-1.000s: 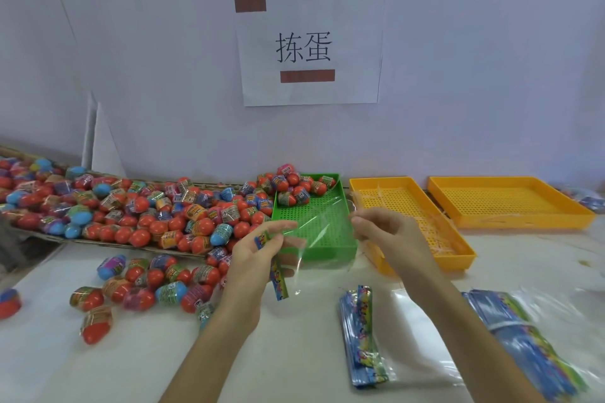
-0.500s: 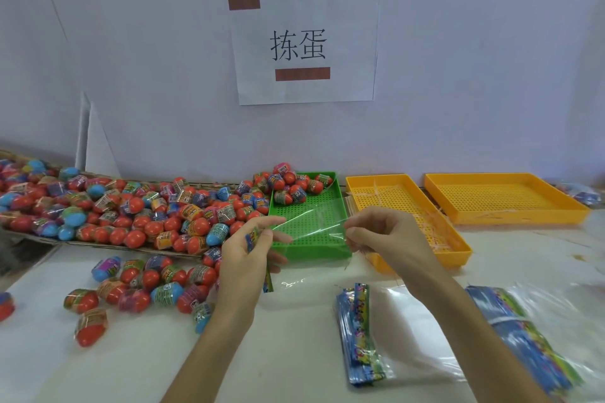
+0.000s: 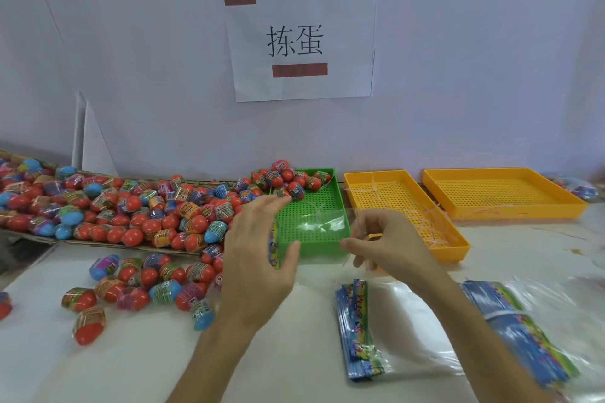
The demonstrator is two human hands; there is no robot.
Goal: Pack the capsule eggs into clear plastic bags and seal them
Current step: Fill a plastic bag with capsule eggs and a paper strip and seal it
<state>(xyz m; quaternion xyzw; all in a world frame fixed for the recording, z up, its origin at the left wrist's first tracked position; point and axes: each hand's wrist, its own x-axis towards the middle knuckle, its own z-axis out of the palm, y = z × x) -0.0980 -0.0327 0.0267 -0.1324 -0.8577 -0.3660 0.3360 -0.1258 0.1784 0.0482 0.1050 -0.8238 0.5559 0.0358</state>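
Left hand (image 3: 258, 258), at frame centre, is held with fingers spread and loosely extended; the printed header strip of a clear bag (image 3: 319, 226) is seen against its palm, but whether it is gripped cannot be told. Right hand (image 3: 386, 244) is curled, thumb and fingertips pinching the bag's other edge. Bag film is thin, glossy and creased, stretched between the hands over a green perforated tray (image 3: 311, 213). Eggs (image 3: 137, 216), ovoid, red or blue with shiny printed wraps, are heaped at left and centre, some inside the tray's far end. Flat bag stacks (image 3: 357, 330) lie at lower right.
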